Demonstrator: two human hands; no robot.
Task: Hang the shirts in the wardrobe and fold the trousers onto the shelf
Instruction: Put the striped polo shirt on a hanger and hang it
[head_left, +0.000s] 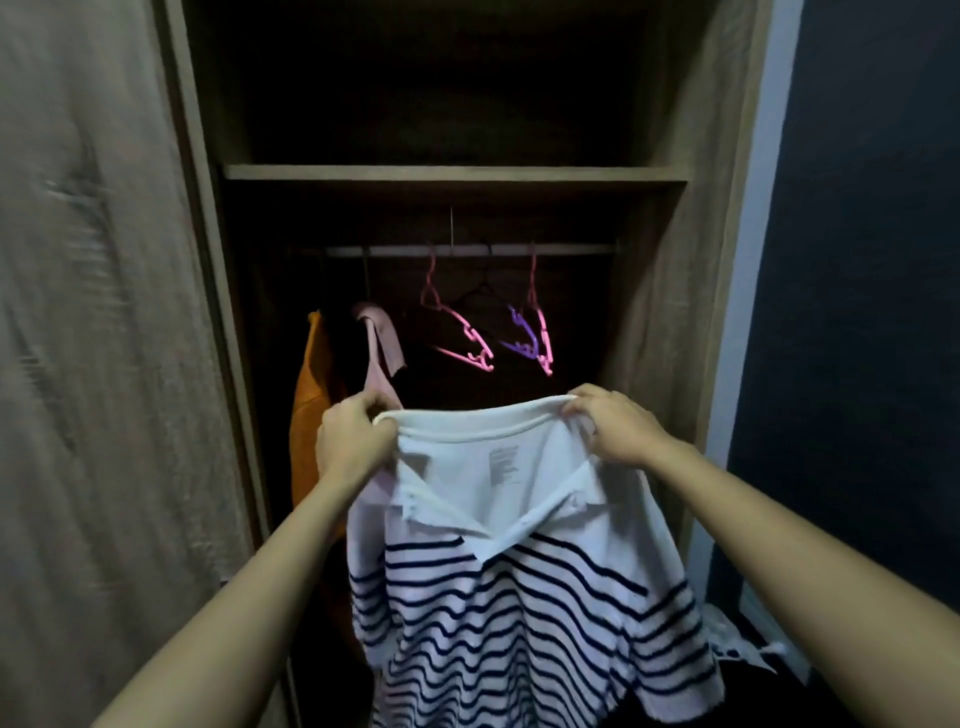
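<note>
Shirt (498, 597), white with dark stripes across its lower part and a plain white collar, hangs in front of us, just before the open wardrobe (675, 260). We hold it up by the neckband. Our left hand (353, 441) pinches the band's left end and our right hand (618, 428) pinches the right end, fingers curled over the edge, with the band stretched between them. The body of the shirt drops loose between our forearms. Behind it a rail (467, 250) carries bare pink hangers (462, 332), a purple hanger (519, 338) and a black hanger (480, 293). Further left hang a pink garment (382, 343) and an orange garment (309, 415). A shelf (452, 172) runs above the rail. A dark blue wall (857, 260) stands at the right.
</note>
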